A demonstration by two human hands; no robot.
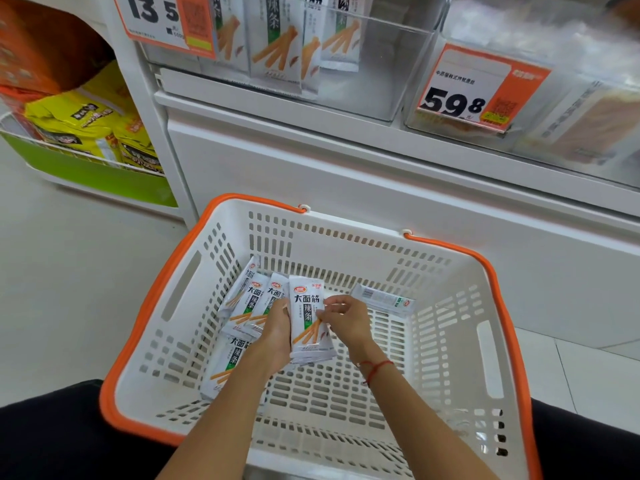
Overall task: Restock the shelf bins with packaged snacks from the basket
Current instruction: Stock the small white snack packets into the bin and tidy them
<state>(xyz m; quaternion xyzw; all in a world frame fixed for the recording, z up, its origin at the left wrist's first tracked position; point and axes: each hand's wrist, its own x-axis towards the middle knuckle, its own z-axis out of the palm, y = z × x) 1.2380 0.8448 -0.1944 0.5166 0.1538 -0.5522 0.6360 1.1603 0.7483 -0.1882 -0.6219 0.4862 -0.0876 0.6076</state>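
Note:
A white basket with an orange rim stands on the floor in front of the shelf. Both my hands are inside it. My left hand grips a small stack of white snack packets from the left side. My right hand pinches the right edge of that same stack. More packets of the same kind lie on the basket floor to the left, and one packet lies face down to the right. The clear shelf bin above holds upright packets of the same snack.
A second clear bin at the upper right carries a 59.8 price tag. A 13.5 price tag hangs at the upper left. Yellow bags fill a green-fronted rack to the left. White cabinet front behind the basket; pale floor on both sides.

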